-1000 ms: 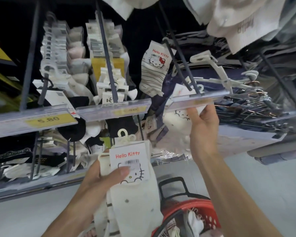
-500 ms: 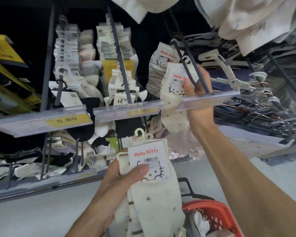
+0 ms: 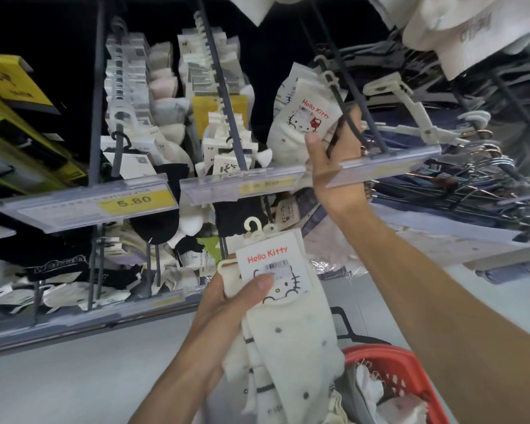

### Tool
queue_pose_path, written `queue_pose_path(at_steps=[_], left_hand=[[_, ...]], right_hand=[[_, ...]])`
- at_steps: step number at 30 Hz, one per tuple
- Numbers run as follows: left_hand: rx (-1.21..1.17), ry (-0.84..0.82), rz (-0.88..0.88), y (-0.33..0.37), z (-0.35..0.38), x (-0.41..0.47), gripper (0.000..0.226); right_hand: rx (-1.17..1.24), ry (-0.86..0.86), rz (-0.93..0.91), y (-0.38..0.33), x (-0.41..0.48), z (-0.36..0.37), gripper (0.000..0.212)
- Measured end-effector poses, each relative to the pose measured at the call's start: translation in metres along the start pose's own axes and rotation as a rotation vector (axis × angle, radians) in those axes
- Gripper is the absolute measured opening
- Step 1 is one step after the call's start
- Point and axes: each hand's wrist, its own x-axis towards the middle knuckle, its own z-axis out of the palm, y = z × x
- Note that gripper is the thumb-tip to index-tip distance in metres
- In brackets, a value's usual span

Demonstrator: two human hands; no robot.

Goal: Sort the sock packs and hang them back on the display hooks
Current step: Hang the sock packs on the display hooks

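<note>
**Sock display wall: both hands engaged, one pack at the hook**

Dark backing panel, several hook rods loaded with white, grey and black sock packs, clear price rails along the front. One yellow price tag (image 3: pixel 133 201) on the left rail reads 5.80. Wire hangers (image 3: pixel 487 166) are bunched at the far right.

Right hand (image 3: pixel 334 166): raised behind the right-hand price rail (image 3: pixel 386 163). My thumb presses the lower corner of a white Hello Kitty pack (image 3: pixel 306 117) and my fingers curl behind it, so the card is pinched between them. This pack sits high on the display, tilted. Its white plastic hanger lies against the dark hook rod (image 3: pixel 343 96). Whether it is threaded onto the rod I cannot tell.

Left hand (image 3: pixel 224 304): held low and in front of the display, below the middle rail. My thumb lies across the barcode on the label and my fingers wrap behind, gripping a bundle of Hello Kitty packs (image 3: pixel 276 270). Two white hangers show at the top of the bundle. The socks are white with grey dots and grey stripes, and they hang down over a red basket (image 3: pixel 395 362) at the lower right. More white fabric lies in the basket.
</note>
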Motion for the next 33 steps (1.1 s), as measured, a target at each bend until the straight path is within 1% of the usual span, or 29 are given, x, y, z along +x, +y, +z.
queue_pose_path(at_steps=[1,2,3,5,6,8,9,11,12,16,20,23,27,28,31,33], left_hand=[[-0.011,0.008,0.008,0.001,-0.001,0.001,0.05],[-0.016,0.017,0.023,0.001,-0.002,0.001,0.049],[-0.011,0.024,0.046,0.001,-0.004,0.002,0.05],[0.012,0.016,0.103,0.004,-0.007,0.004,0.051],[0.037,0.008,0.129,0.006,-0.008,0.006,0.056],[0.103,-0.005,0.172,0.007,-0.01,0.009,0.075],[0.133,-0.008,0.195,0.008,-0.011,0.011,0.08],[0.162,-0.014,0.226,0.008,-0.012,0.012,0.086],[0.163,-0.022,0.227,0.007,-0.013,0.012,0.086],[0.171,-0.041,0.211,0.007,-0.017,0.012,0.065],[0.197,-0.03,0.266,0.007,-0.014,0.017,0.055],[0.237,-0.043,0.358,0.007,-0.012,0.02,0.035],[0.306,-0.11,0.446,0.009,-0.011,0.02,0.029],[0.307,-0.119,0.466,0.009,-0.012,0.02,0.027],[0.332,-0.105,0.492,0.007,-0.012,0.021,0.027],[0.323,-0.089,0.47,0.005,-0.012,0.021,0.03]], right_hand=[[-0.094,-0.052,0.052,0.003,-0.012,-0.002,0.049],[-0.131,-0.084,0.098,0.003,-0.025,-0.009,0.048],[-0.149,-0.108,0.15,0.003,-0.043,-0.014,0.043],[0.004,-0.109,0.25,-0.001,-0.083,-0.025,0.026],[0.054,-0.102,0.301,-0.005,-0.1,-0.029,0.025],[0.07,-0.171,0.366,-0.016,-0.123,-0.031,0.047],[0.082,-0.222,0.405,-0.018,-0.131,-0.029,0.053],[0.149,-0.284,0.479,-0.019,-0.14,-0.025,0.051],[0.191,-0.275,0.502,-0.02,-0.141,-0.024,0.047],[0.248,-0.223,0.523,-0.022,-0.135,-0.027,0.033],[0.253,-0.157,0.506,-0.024,-0.134,-0.028,0.035],[0.23,-0.122,0.482,-0.022,-0.136,-0.029,0.037],[0.248,-0.117,0.523,-0.02,-0.137,-0.031,0.039],[0.253,-0.132,0.53,-0.02,-0.137,-0.032,0.037],[0.248,-0.192,0.519,-0.017,-0.137,-0.038,0.021],[0.276,-0.157,0.521,-0.015,-0.134,-0.042,0.019]])
